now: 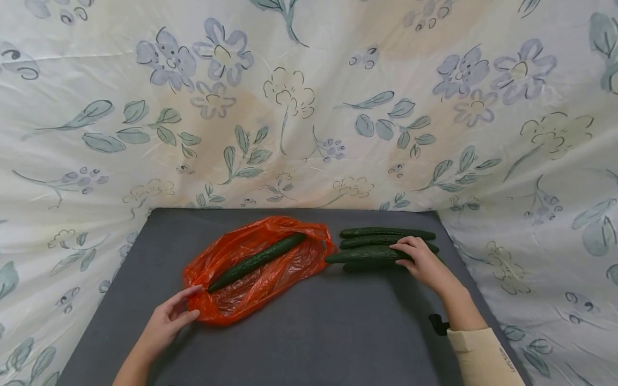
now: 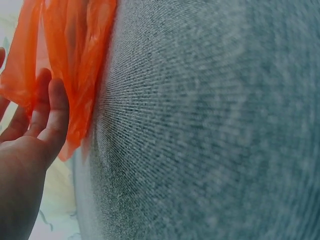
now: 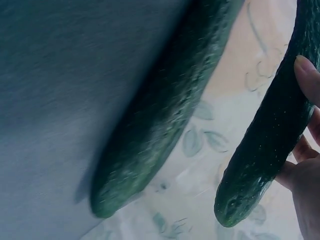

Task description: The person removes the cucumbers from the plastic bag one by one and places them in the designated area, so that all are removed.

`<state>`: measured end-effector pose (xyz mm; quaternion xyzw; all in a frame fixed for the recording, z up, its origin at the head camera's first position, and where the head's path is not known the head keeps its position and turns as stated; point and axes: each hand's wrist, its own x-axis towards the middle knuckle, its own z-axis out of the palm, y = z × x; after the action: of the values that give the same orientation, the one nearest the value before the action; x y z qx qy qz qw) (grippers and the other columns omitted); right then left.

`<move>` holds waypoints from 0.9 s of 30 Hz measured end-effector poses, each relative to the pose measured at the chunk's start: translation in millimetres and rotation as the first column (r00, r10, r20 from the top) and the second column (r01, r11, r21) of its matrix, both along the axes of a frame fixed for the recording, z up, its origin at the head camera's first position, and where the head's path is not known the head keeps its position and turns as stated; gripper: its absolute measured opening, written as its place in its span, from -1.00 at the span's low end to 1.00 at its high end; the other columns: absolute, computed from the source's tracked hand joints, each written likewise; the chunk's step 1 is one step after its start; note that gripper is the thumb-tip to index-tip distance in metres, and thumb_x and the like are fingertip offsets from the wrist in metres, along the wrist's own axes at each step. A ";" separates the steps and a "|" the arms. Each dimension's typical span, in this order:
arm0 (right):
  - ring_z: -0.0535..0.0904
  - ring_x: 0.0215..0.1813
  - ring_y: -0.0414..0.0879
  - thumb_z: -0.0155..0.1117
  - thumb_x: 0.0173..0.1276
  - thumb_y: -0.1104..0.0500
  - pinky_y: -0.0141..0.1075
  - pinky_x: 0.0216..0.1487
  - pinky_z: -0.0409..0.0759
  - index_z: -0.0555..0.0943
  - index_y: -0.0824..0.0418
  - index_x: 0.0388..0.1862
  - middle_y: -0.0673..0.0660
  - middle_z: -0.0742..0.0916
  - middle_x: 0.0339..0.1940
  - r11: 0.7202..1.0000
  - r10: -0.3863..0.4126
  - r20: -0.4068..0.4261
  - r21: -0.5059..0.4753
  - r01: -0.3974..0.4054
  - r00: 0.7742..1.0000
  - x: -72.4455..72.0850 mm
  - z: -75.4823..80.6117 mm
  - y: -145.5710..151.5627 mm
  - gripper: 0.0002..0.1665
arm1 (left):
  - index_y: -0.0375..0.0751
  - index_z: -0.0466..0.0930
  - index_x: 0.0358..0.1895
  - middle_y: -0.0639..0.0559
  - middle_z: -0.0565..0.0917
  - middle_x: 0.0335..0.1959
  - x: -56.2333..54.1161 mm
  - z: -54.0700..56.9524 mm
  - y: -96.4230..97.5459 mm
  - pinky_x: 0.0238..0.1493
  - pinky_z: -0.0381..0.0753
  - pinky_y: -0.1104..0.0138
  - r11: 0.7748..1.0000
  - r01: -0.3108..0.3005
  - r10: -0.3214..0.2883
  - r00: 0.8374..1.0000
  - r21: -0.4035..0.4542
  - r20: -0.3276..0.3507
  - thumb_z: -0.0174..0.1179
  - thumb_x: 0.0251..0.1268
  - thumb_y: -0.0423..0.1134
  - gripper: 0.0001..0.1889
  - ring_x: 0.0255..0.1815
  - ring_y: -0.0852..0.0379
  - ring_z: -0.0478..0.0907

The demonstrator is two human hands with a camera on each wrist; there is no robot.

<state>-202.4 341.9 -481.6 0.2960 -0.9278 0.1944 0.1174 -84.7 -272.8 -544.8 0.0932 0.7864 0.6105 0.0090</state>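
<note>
An orange-red plastic bag [image 1: 289,268] lies spread out on the grey table, with a dark green cucumber [image 1: 258,261] slanting across it. At the bag's near left end is my left hand [image 1: 166,320], its fingers touching the thin plastic and its thumb held apart from them. In the left wrist view those fingers [image 2: 59,102] lie against the bag [image 2: 82,65], only slightly bent. To the right, my right hand [image 1: 422,260] grips another cucumber [image 1: 362,254] between thumb and fingers. The right wrist view has this held cucumber [image 3: 270,135] raised beside a lying cucumber [image 3: 155,120].
More cucumbers [image 1: 386,232] lie side by side behind the held one, close to the bag's right end. The grey table [image 1: 309,332] stretches in front. Floral cloth [image 1: 309,134] hangs behind the table and along both sides. A small black object [image 1: 438,325] shows by the right wrist.
</note>
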 end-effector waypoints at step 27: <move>0.51 0.11 0.24 0.42 0.26 0.37 0.09 0.00 0.58 0.64 0.31 0.16 0.24 0.61 0.05 0.988 -0.141 0.178 0.091 0.127 0.974 23.0 -41.4 39.3 -0.54 | -0.46 0.34 0.41 0.27 0.56 0.29 -3.3 1.9 0.4 0.05 0.55 0.61 1.000 0.000 0.001 1.000 -0.029 0.012 0.16 0.47 -0.39 -0.49 0.26 0.61 0.41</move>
<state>-179.4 381.2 -523.0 0.2179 -0.9594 0.1759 0.0322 -88.0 -272.4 -542.9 0.0892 0.7951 0.5997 0.0149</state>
